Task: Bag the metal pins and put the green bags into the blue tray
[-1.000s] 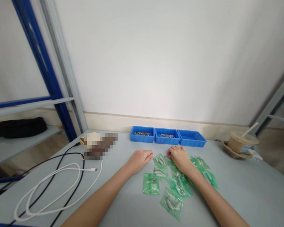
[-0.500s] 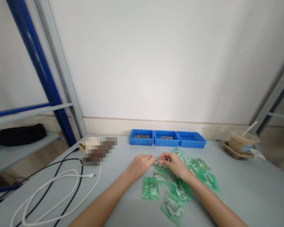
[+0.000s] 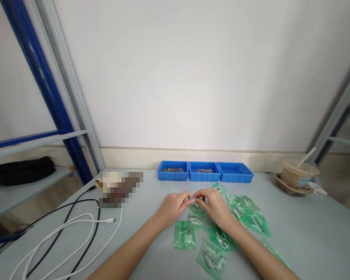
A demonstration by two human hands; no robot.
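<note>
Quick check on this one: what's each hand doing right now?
Left hand: closed, pinching one end of a thin piece.
Right hand: closed, thumb and finger pinching the piece's other end.

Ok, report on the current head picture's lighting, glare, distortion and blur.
Head view: soft light on the white wall, brightest near its middle. Head view: glints on the green plastic bags. Head view: the blue post leans, likely wide-angle distortion. Head view: a pixelated patch hides part of the table; the thin piece between left hand and right hand is too soft to identify.
</note>
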